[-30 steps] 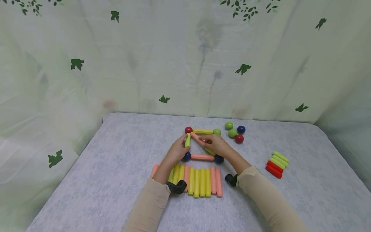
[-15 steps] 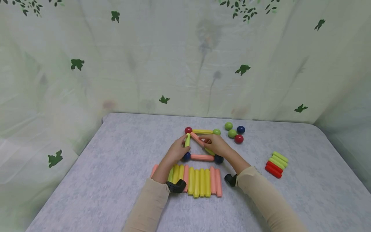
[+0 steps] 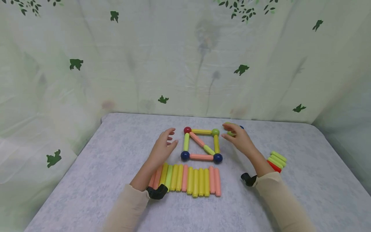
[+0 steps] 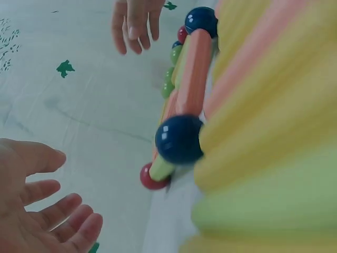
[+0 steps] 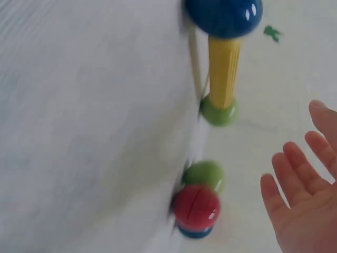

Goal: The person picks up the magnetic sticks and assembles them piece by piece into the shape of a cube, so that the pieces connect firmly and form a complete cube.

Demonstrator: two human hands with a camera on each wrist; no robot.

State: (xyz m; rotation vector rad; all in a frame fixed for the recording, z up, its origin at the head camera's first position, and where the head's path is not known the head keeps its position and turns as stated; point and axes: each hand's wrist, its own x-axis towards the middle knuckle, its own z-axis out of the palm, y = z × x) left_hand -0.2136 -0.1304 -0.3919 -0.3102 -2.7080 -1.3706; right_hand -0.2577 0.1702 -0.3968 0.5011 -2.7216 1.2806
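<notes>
A square of rods and balls lies on the table, with a red ball (image 3: 187, 130), a green ball (image 3: 215, 132) and two dark blue balls (image 3: 185, 156) at its corners. A diagonal of a pink rod (image 3: 197, 140) and a lime rod (image 3: 209, 149) crosses it from the red ball to the right blue ball. My left hand (image 3: 160, 146) hovers left of the square, fingers loosely bent, holding nothing. To the right, my right hand (image 3: 239, 138) is raised with fingers spread and nothing in it; in the head view it covers most of the loose balls.
A row of yellow, pink and lime rods (image 3: 195, 183) lies in front of the square, its left end partly behind my left wrist. Lime and red short rods (image 3: 276, 159) sit at the right. A loose red ball (image 5: 196, 207) shows in the right wrist view.
Both hands have let go of the square and moved apart, the left one leftward and the right one rightward. The diagonal rods and the whole square stay in place.
</notes>
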